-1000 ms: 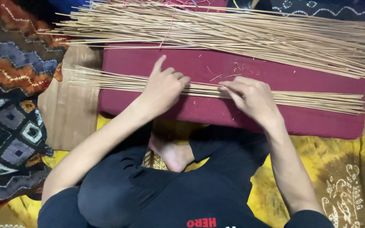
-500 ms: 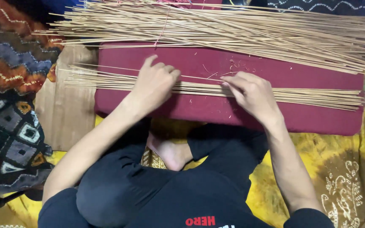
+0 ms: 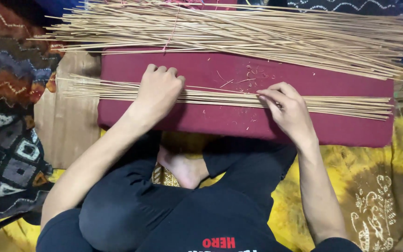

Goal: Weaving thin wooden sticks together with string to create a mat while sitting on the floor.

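Thin sticks [image 3: 229, 99] lie in a flat row across the maroon cushion [image 3: 239, 70], 9 to 3 o'clock. Left hand [image 3: 158, 91] presses them flat, fingers curled; right hand [image 3: 289, 109] pinches a few. Likely light, springy, brittle; best gripped mid-length.

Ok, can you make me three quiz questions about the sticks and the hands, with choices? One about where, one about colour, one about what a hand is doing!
1. Where does the thin row of sticks lie?
A. across the cushion
B. on the yellow cloth
C. on the person's knee

2. What colour is the cushion?
A. green
B. dark red
C. white

3. What is the left hand doing?
A. waving in the air
B. holding a cup
C. pressing flat on the sticks

Answers:
1. A, the row runs across the cushion's top, below the big pile.
2. B, its cover is dark red.
3. C, its palm lies on the row, while the right hand pinches sticks with its fingertips.
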